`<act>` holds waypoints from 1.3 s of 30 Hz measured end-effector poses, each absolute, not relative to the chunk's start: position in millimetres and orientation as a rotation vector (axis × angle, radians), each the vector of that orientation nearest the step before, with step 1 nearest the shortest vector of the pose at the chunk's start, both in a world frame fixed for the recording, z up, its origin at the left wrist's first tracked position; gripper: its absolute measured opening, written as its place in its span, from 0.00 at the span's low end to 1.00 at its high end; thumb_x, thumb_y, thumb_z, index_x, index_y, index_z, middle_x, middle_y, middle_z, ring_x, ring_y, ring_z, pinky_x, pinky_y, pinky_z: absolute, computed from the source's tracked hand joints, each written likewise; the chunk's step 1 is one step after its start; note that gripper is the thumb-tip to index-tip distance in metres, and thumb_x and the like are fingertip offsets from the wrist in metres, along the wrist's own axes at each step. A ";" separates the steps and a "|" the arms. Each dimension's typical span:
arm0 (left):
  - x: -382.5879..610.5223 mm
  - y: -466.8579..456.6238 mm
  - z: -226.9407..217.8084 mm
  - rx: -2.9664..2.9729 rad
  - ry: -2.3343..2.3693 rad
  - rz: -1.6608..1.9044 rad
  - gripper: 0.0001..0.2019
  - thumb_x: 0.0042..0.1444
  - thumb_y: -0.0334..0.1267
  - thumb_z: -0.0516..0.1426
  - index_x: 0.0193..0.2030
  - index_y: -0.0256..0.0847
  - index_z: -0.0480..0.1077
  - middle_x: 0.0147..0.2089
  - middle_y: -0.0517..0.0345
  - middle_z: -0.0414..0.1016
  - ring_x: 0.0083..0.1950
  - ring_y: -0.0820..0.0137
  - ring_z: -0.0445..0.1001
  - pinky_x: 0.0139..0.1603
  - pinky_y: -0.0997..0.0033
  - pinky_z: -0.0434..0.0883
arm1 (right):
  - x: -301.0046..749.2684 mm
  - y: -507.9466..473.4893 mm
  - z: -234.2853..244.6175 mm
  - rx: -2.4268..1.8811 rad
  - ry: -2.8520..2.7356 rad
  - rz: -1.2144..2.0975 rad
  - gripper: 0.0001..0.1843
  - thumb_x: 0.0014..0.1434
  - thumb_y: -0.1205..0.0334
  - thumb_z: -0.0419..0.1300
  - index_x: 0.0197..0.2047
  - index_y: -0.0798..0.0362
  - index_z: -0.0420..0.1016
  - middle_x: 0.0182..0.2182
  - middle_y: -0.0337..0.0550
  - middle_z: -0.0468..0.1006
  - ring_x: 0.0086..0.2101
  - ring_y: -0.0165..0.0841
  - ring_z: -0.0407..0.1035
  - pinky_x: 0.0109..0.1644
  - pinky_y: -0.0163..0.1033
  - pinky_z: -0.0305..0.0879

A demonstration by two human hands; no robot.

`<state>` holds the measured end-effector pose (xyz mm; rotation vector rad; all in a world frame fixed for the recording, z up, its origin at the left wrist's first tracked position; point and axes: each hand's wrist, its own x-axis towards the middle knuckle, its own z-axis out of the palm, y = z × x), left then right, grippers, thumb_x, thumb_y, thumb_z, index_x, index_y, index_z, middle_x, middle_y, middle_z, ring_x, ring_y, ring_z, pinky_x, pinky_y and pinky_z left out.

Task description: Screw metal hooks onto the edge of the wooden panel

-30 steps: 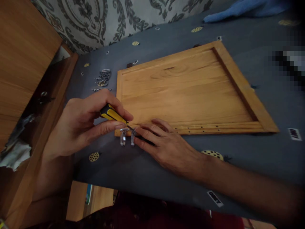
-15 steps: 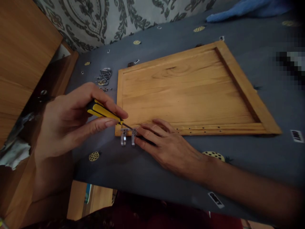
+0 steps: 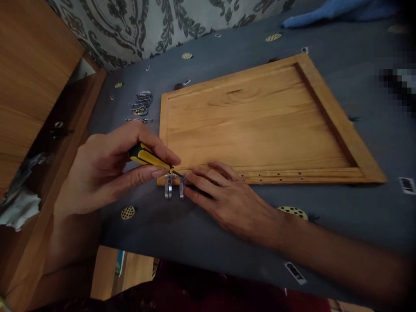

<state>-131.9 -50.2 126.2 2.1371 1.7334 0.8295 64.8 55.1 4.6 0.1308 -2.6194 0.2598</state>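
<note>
A framed wooden panel (image 3: 260,121) lies flat on a grey cloth-covered surface. At its near left corner sits a metal double hook (image 3: 173,186). My left hand (image 3: 110,171) grips a yellow and black screwdriver (image 3: 149,158), whose tip rests on the hook's plate. My right hand (image 3: 224,197) lies on the panel's near edge, with its fingertips pressed against the hook's right side. A row of small holes runs along the panel's near rail.
More metal hooks (image 3: 141,106) lie in a pile on the cloth left of the panel. A wooden cabinet (image 3: 32,73) stands at the left, with a dark gap beside it. Blue fabric (image 3: 334,11) lies at the far edge. A patterned wall is behind.
My left hand swung the screwdriver handle out to the left and back in again, with the tip staying on the hook. My right hand has not moved.
</note>
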 end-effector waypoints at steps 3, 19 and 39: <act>-132.7 -50.4 127.1 2.118 1.731 0.804 0.09 0.60 0.29 0.58 0.46 0.44 0.72 0.43 0.58 0.80 0.40 0.66 0.81 0.35 0.67 0.80 | 64.3 55.4 4.7 0.144 -2.605 0.276 0.15 0.68 0.68 0.50 0.51 0.56 0.76 0.51 0.49 0.77 0.53 0.43 0.66 0.58 0.52 0.63; -132.0 -56.9 131.6 2.165 1.882 0.625 0.07 0.62 0.37 0.58 0.47 0.44 0.69 0.43 0.61 0.79 0.40 0.71 0.81 0.37 0.72 0.78 | 64.9 54.8 4.5 0.142 -2.630 0.284 0.15 0.67 0.69 0.52 0.52 0.55 0.76 0.53 0.50 0.76 0.54 0.43 0.65 0.58 0.54 0.62; -126.0 -55.4 132.4 2.324 1.987 0.507 0.08 0.65 0.43 0.55 0.44 0.41 0.69 0.39 0.63 0.77 0.34 0.77 0.77 0.30 0.79 0.70 | 64.5 55.6 4.0 0.142 -2.638 0.264 0.14 0.67 0.68 0.53 0.51 0.54 0.76 0.53 0.48 0.76 0.54 0.42 0.64 0.59 0.53 0.61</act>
